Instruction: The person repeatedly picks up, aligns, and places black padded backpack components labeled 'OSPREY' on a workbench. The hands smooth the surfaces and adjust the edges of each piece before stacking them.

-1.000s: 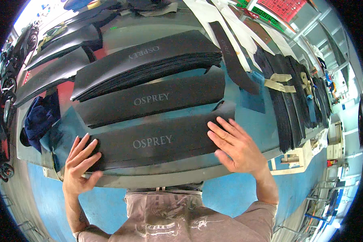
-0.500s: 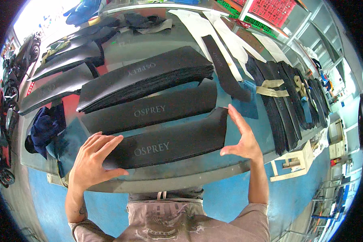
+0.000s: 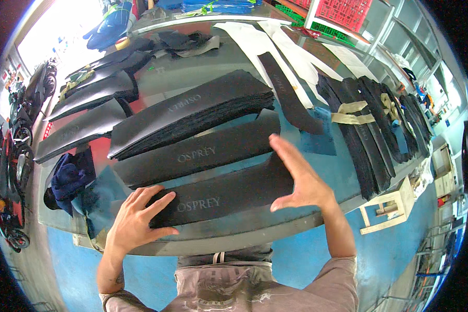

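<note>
Left hand (image 3: 135,221) is lying flat, fingers spread, on the left end of the nearest stack of black panels (image 3: 229,195); palm is pressing down, nothing is being pinched. Right hand (image 3: 301,179) is standing on edge against the stack's right end, fingers straight and together, thumb out; it is pushing sideways, not gripping; neither hand is closed on anything.

The stack is sitting at the near edge of the grey table (image 3: 234,236), long side running left to right, just in front of a second black stack (image 3: 203,153); the two look touching or nearly so, hard to tell. A thicker, taller stack (image 3: 192,112) is lying behind those.

Judging the step: squaring the near stack's ends. Doing it well is looking like: keeping the left palm light enough that layers can slide; driving the right hand's edge square to the panel length so the ends line up rather than fan; watching the near edge, since the stack is close to the table lip and sheets could slip off.

Around it: dark blue cloth (image 3: 70,177) is lying left of the stacks; narrow black strips (image 3: 369,135) tied with pale tape are lying to the right; a small wooden stool (image 3: 387,210) is standing beyond the table's right corner.
</note>
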Demonstrator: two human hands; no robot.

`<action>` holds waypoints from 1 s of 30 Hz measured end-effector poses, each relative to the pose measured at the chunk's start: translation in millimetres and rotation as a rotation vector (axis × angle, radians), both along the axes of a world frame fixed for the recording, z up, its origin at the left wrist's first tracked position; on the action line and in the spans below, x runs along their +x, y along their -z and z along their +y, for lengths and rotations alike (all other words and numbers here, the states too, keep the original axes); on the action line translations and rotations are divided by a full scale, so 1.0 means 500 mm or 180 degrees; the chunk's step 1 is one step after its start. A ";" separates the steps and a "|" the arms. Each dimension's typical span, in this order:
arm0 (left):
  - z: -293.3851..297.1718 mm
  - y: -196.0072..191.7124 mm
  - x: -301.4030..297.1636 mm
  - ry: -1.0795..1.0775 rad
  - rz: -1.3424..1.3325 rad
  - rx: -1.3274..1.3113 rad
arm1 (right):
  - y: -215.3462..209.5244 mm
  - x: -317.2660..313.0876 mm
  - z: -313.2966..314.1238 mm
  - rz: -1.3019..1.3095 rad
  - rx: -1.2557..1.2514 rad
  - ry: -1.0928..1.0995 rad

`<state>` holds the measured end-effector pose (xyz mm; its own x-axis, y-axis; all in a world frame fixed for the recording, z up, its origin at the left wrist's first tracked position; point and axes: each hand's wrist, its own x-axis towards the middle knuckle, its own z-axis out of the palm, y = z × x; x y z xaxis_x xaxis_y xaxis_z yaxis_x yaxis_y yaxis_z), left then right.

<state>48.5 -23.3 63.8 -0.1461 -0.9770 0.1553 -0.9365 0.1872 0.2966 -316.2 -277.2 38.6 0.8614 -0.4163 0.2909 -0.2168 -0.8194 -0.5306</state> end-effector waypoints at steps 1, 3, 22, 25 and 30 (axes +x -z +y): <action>0.000 0.003 0.002 0.0004 0.0006 -0.0003 | -0.005 0.018 0.014 0.0382 -0.0328 -0.0040; 0.004 0.007 0.000 -0.0010 0.0041 -0.0007 | -0.003 0.020 0.017 0.0514 -0.0488 -0.0004; -0.241 -0.018 0.015 0.0545 -0.0017 -0.0095 | -0.056 0.133 0.194 0.0136 -0.1275 -0.0674; -0.312 -0.001 -0.023 0.0824 -0.0210 -0.0390 | -0.039 0.118 0.216 -0.0134 -0.1405 -0.0681; -0.369 0.032 -0.065 0.0683 -0.0412 0.0152 | -0.028 0.102 0.264 -0.0787 -0.1200 -0.0509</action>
<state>16.1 -207.9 47.6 -0.3665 -0.9273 0.0763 -0.9076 0.3743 0.1901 -265.2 -145.1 52.4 0.7920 -0.1103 0.6005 0.0228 -0.9775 -0.2096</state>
